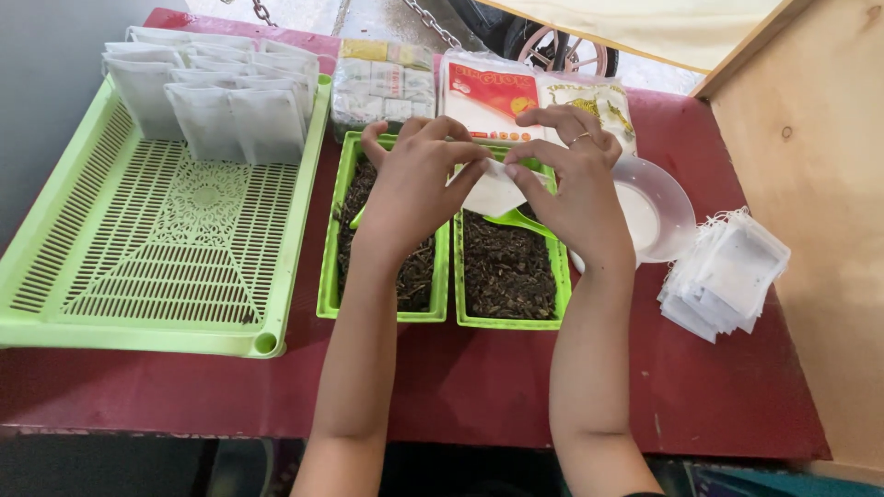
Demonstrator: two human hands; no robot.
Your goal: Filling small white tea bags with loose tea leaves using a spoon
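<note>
- White and thin, the small filter bag [491, 190] sat just above the middle of the frame, pinched between both of your hands over the two small green trays.
- Your left hand [414, 184] gripped the bag's left edge, thumb and fingers pressed together on it.
- Your right hand [573, 179] pinched the bag's right edge the same way; a ring showed on one finger.
- Below your hands, the left green tray [328, 276] and the right green tray [508, 320] lay side by side, touching, both filled with dark dried leaves [505, 267].
- A green scoop [520, 221] rested in the right tray, partly hidden under your right hand.
- To the right of centre, a white bowl [665, 207] stood just beside the right tray, and further right a stack of empty white bags [727, 276] lay on the red table [460, 387].
- At the left of the frame, a large green slotted tray [157, 239] held rows of filled white bags [216, 92] along its upper end.
- Along the top centre, sealed packets [488, 92] lay behind the small trays.
</note>
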